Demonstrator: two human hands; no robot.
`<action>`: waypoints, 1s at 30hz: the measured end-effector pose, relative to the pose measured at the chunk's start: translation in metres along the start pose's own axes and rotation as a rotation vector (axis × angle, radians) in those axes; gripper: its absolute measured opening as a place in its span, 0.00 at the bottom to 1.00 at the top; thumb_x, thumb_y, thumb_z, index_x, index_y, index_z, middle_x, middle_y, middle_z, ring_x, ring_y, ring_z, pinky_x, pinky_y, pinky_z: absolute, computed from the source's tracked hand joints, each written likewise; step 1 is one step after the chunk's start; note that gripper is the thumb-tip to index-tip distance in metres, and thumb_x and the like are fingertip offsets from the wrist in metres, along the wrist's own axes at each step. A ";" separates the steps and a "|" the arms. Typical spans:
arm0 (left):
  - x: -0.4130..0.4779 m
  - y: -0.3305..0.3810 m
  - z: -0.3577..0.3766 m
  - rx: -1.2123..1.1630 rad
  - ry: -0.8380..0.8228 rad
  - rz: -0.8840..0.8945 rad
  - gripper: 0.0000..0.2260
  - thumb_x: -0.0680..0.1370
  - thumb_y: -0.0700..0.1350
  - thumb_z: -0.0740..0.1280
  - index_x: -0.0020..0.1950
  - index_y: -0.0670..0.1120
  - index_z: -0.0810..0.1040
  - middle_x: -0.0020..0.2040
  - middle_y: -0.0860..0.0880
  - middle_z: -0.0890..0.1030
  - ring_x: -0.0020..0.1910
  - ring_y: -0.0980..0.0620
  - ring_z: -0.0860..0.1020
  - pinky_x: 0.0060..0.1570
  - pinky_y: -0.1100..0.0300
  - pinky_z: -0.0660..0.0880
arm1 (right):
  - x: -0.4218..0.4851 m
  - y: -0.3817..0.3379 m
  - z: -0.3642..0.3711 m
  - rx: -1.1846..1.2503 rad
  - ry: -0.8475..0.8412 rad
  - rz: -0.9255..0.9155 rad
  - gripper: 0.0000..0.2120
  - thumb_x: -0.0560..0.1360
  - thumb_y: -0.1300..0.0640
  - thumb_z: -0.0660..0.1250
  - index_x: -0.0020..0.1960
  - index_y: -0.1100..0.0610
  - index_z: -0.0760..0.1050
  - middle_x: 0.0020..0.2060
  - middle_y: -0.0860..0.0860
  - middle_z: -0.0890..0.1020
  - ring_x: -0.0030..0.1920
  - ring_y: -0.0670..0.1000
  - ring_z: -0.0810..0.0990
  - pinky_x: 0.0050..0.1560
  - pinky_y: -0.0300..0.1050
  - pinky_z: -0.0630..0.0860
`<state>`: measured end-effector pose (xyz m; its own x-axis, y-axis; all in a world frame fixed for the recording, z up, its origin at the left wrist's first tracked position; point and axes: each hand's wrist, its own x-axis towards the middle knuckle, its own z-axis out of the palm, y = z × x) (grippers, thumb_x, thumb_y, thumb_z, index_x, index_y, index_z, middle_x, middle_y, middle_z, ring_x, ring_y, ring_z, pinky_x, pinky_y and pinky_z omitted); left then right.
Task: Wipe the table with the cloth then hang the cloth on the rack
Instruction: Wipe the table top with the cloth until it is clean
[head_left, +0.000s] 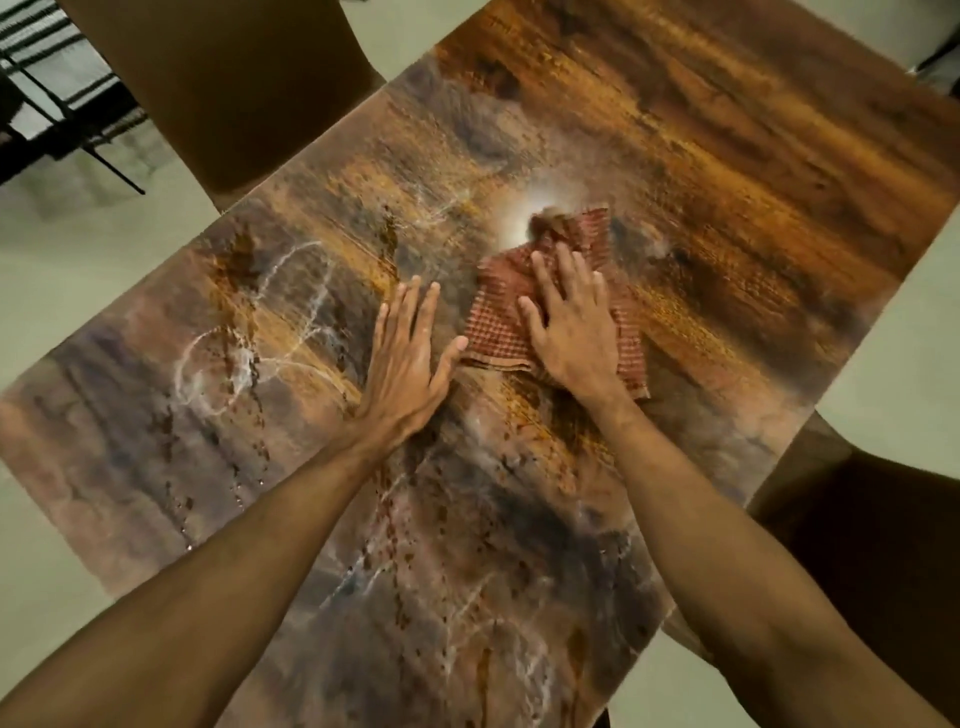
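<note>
A long wooden table (675, 130) with a streaky brown grain fills most of the frame, running from lower left to upper right, and its left and lower parts carry whitish smears and dark spots. Pale floor (78, 291) shows around it. A brown chair (223, 78) stands at the table's edge in the upper left of the frame, and a second, darker chair (857, 545) sits at the right edge, lower down. A black metal frame (47, 104) of thin bars stands on the floor in the far upper left corner (too cut off to say what it is). Two bare forearms reach in from the bottom corners toward the centre. The red-and-cream checked cloth (493, 322) lies crumpled on the table just right of centre, with its far corner bunched up. The right hand (571, 322) lies palm down on the cloth, fingers spread and straight, pressing it to the wood. The left hand (405, 358) lies flat on the bare table just left of the cloth, fingers straight and close together, and its thumb is stretched out so the tip reaches the cloth's near edge. A small bright glare (519, 221) sits on the wood at the cloth's far corner.
</note>
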<state>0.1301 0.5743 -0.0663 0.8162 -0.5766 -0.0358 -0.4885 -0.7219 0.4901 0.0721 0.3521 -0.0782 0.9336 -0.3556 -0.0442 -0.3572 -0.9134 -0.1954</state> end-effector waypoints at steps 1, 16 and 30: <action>-0.006 -0.004 -0.002 -0.014 0.003 0.014 0.32 0.83 0.61 0.51 0.83 0.46 0.50 0.84 0.46 0.48 0.83 0.48 0.45 0.81 0.48 0.42 | -0.009 0.001 0.000 0.016 0.023 0.165 0.30 0.87 0.40 0.46 0.86 0.51 0.51 0.85 0.55 0.51 0.85 0.57 0.49 0.84 0.58 0.47; -0.040 -0.042 -0.044 0.005 -0.079 0.185 0.34 0.82 0.65 0.47 0.83 0.47 0.49 0.84 0.47 0.47 0.82 0.51 0.43 0.80 0.52 0.39 | -0.091 -0.053 0.013 0.010 0.068 0.456 0.31 0.87 0.42 0.48 0.86 0.55 0.50 0.85 0.58 0.49 0.85 0.60 0.48 0.84 0.60 0.47; 0.048 -0.046 -0.044 0.040 -0.142 0.253 0.33 0.83 0.63 0.50 0.83 0.48 0.49 0.84 0.47 0.47 0.83 0.50 0.44 0.81 0.48 0.42 | -0.006 -0.032 0.007 0.054 0.003 0.209 0.30 0.87 0.40 0.47 0.86 0.47 0.47 0.86 0.53 0.46 0.85 0.55 0.45 0.84 0.57 0.43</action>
<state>0.2050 0.5963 -0.0521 0.6173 -0.7857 -0.0400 -0.6846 -0.5615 0.4647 0.0786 0.3850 -0.0781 0.8394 -0.5366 -0.0868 -0.5407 -0.8078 -0.2347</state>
